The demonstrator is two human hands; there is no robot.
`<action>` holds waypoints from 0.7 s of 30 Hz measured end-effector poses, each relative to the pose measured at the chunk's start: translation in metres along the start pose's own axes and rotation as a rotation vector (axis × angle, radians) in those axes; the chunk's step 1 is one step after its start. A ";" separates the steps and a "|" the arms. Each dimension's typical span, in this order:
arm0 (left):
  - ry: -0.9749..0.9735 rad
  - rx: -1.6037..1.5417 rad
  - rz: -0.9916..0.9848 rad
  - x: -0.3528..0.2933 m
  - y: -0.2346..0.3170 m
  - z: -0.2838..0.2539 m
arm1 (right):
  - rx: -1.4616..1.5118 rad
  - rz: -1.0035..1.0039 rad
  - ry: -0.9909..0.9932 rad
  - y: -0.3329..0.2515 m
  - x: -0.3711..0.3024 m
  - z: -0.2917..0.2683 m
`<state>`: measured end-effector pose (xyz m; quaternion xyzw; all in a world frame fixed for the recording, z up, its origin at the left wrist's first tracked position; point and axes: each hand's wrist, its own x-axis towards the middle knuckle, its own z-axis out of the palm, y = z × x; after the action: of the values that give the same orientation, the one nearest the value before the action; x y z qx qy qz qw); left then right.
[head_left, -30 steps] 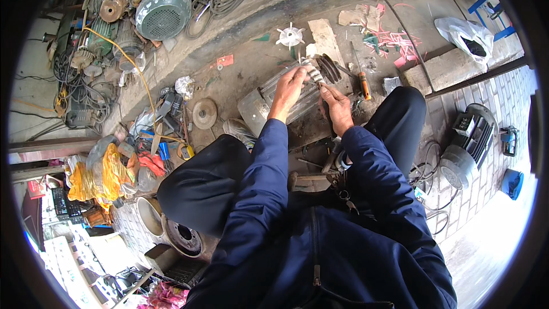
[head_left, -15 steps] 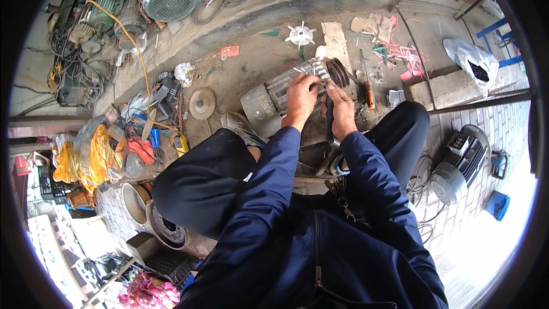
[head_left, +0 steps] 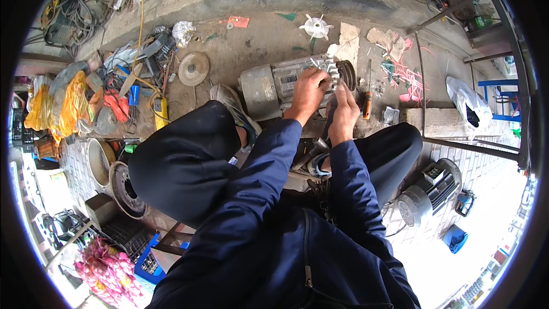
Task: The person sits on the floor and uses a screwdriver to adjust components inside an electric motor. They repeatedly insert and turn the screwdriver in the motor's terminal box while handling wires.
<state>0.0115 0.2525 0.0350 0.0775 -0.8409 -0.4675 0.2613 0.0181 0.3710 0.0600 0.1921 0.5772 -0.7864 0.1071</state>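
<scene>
A grey electric motor (head_left: 260, 90) lies on its side between my feet. At its right end are light metal fins (head_left: 332, 71) and a dark grooved pulley (head_left: 347, 73). My left hand (head_left: 310, 90) is closed over the motor beside the fins, thumb and fingers pinched. What they hold is too small to make out. My right hand (head_left: 344, 111) is closed too, its fingertips together at the edge by the pulley; anything in them is hidden. A dark handle-like piece (head_left: 328, 119) shows along its inner side. An orange-handled screwdriver (head_left: 368, 103) lies right of the pulley.
Beyond the motor lie a white plastic fan wheel (head_left: 315, 26), cardboard (head_left: 349, 40) and pink scraps (head_left: 410, 80). A round metal disc (head_left: 194, 68) and piled tools (head_left: 151, 51) are at left. Another motor (head_left: 429, 194) stands at right, near a metal frame post (head_left: 517, 80).
The whole view has shifted, with the far floor moving up and more showing at the right. Both hands stay at the motor's right end, their fingers slightly re-placed.
</scene>
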 end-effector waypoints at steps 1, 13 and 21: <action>0.011 -0.004 0.002 0.000 0.000 0.000 | -0.134 -0.102 -0.071 -0.002 0.003 0.000; -0.121 -0.094 -0.027 0.006 -0.015 -0.012 | -1.131 -1.018 -0.604 -0.059 0.037 -0.026; -0.113 -0.163 -0.027 0.006 -0.016 -0.012 | -1.218 -1.041 -0.779 -0.101 0.036 -0.036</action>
<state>0.0111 0.2325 0.0290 0.0406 -0.8124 -0.5415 0.2124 -0.0481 0.4384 0.1231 -0.4658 0.8318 -0.3019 0.0083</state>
